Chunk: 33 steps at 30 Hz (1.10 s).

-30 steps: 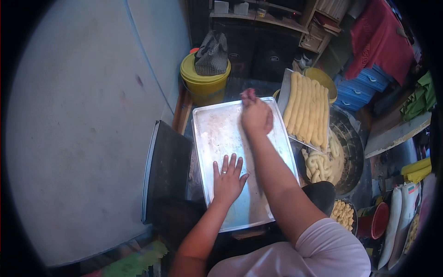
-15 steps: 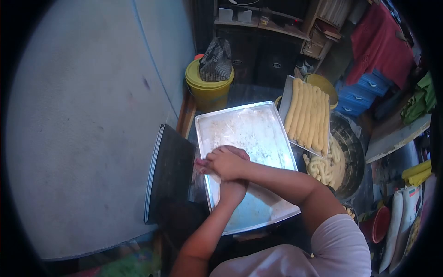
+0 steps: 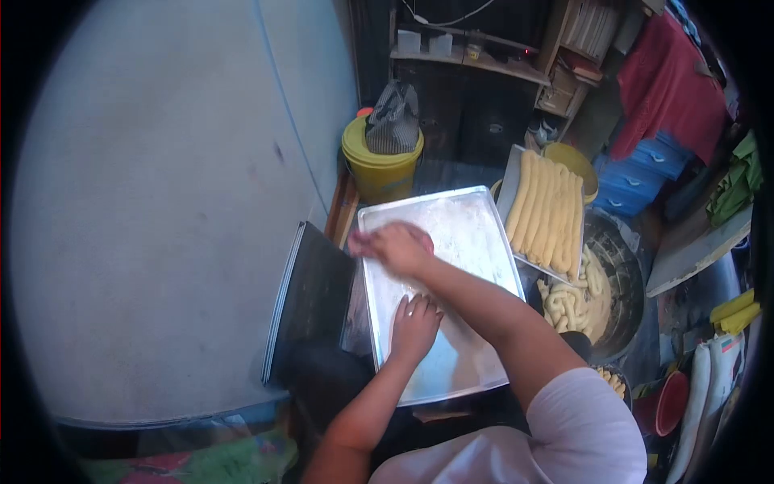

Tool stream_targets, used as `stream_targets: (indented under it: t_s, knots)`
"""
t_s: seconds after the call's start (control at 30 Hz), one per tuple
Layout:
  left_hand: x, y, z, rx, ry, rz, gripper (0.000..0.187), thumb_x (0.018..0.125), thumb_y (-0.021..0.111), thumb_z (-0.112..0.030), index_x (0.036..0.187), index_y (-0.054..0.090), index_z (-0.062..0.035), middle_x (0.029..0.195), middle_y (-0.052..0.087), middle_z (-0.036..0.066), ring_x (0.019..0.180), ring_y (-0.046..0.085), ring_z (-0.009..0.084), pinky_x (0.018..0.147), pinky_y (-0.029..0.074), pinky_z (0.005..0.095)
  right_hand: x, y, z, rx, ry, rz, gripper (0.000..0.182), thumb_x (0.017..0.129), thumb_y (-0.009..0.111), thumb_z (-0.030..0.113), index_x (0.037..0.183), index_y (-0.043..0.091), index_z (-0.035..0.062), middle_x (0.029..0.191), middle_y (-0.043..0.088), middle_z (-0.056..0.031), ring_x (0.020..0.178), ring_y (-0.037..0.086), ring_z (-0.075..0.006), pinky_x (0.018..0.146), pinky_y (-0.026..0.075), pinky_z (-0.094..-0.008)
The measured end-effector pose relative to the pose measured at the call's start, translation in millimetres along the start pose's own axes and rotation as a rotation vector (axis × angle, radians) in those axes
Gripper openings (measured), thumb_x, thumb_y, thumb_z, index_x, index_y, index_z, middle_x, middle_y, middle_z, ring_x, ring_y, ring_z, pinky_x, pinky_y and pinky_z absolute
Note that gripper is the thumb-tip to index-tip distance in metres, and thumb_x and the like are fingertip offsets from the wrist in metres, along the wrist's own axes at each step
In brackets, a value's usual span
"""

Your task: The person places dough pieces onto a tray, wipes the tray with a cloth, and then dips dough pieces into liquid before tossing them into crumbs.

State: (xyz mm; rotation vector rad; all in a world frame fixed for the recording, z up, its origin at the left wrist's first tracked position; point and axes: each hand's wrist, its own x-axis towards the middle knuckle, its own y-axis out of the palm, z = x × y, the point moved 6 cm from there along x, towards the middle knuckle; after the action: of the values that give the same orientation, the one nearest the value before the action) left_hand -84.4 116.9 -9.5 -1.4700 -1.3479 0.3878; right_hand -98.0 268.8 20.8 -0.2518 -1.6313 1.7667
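One stack of dark trays [image 3: 310, 302] sits left, one metal tray [image 3: 476, 234] in the middle. Left hand [image 3: 415, 327] lies flat on it, fingers spread; right hand [image 3: 399, 246], blurred, is bunched around something pink at its far-left corner. One tray of dough logs [image 3: 548, 210] sits right.

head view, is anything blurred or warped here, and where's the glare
Head view: strong fisheye, dark rounded corners, the wall bowing outward. Head view: the right hand is motion-smeared over the metal tray, while the left hand, flat on the tray, is sharp. Head view: a bluish sheen lies on the tray's near end; the dough logs are evenly lit.
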Motion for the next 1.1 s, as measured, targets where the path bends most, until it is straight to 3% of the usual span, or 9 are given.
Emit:
stream_targets:
  t_s: [0.2,0.27,0.33,0.47,0.7,0.87,0.97,1.03,1.1]
  knots:
    - [-31,-55,12,0.045,0.042,-0.384,0.011,0.08,0.065,-0.02,0.085,0.064,-0.0093,0.091,0.058,0.01,0.095,0.054,0.0293,0.087,0.038,0.0457,-77,-22,46,0.383,-0.409,0.065,0.032,0.075,0.062,0.016,0.106,0.071,0.0136,0.102,0.064,-0.0126,0.102,0.059,-0.0321,0.087,0.045,-0.0431]
    - [-46,-82,44,-0.017,-0.231,-0.373,0.007,0.082,0.061,-0.015,0.082,0.062,-0.0074,0.09,0.058,0.011,0.091,0.053,0.0316,0.087,0.036,0.0463,-44,-33,-3,0.627,-0.051,0.131,0.029,0.076,0.062,0.014,0.103,0.072,0.0148,0.114,0.061,-0.0134,0.108,0.056,-0.0311,0.093,0.043,-0.0444]
    - [-64,-94,82,-0.133,-0.467,-0.531,0.019,0.088,0.058,-0.023,0.088,0.063,-0.0046,0.085,0.06,0.013,0.08,0.055,0.0293,0.073,0.041,0.0398,-25,-50,-38,0.524,0.283,-0.165,0.024,0.083,0.06,0.021,0.103,0.071,0.0159,0.119,0.058,-0.0148,0.111,0.054,-0.0306,0.098,0.039,-0.0484]
    - [-90,-71,126,-0.719,-0.83,-0.248,0.042,0.097,0.047,-0.039,0.116,0.06,-0.003,0.077,0.057,0.005,0.066,0.051,0.0153,0.06,0.043,0.031,-31,-29,-16,-0.061,0.241,-0.388,0.025,0.089,0.055,0.027,0.105,0.07,0.016,0.117,0.059,-0.015,0.114,0.052,-0.0315,0.099,0.037,-0.0528]
    - [-87,-44,122,-1.08,-0.893,-0.138,0.067,0.097,0.039,-0.056,0.139,0.045,-0.0042,0.078,0.054,-0.001,0.058,0.043,0.003,0.047,0.033,0.0174,-136,11,133,0.256,-0.095,0.115,0.028,0.09,0.049,0.021,0.11,0.067,0.0164,0.12,0.058,-0.01,0.118,0.05,-0.031,0.102,0.035,-0.0528]
    - [-86,-60,125,-0.941,-0.913,-0.113,0.052,0.096,0.052,-0.039,0.135,0.05,-0.0047,0.08,0.054,0.0,0.066,0.045,0.0065,0.056,0.037,0.0195,-231,-33,207,0.804,-0.555,0.341,0.024,0.092,0.053,0.019,0.111,0.065,0.0105,0.121,0.055,-0.0136,0.12,0.048,-0.032,0.105,0.033,-0.0489]
    - [-78,-62,128,-0.618,-0.676,-0.241,0.044,0.095,0.056,-0.029,0.131,0.054,-0.0038,0.09,0.056,0.005,0.077,0.049,0.011,0.067,0.042,0.0234,-204,-52,168,1.18,-0.153,0.332,0.019,0.094,0.054,0.019,0.103,0.062,0.0042,0.102,0.054,-0.0146,0.101,0.054,-0.0297,0.091,0.042,-0.0374]
    - [-70,-65,116,-0.402,-0.416,-0.309,0.042,0.096,0.052,-0.028,0.128,0.057,-0.0013,0.116,0.055,0.017,0.108,0.052,0.0248,0.096,0.04,0.0342,-178,-76,144,0.865,0.034,-0.04,0.019,0.091,0.057,0.021,0.1,0.062,0.0053,0.102,0.054,-0.0149,0.099,0.054,-0.0315,0.087,0.044,-0.0369]
    - [-63,-58,103,-0.403,-0.321,-0.27,0.044,0.098,0.046,-0.032,0.129,0.056,-0.0014,0.124,0.053,0.019,0.117,0.048,0.0286,0.1,0.037,0.0357,-163,-58,140,0.455,0.178,-0.121,0.022,0.09,0.056,0.025,0.105,0.065,0.0106,0.114,0.055,-0.0149,0.108,0.052,-0.0339,0.093,0.04,-0.0422]
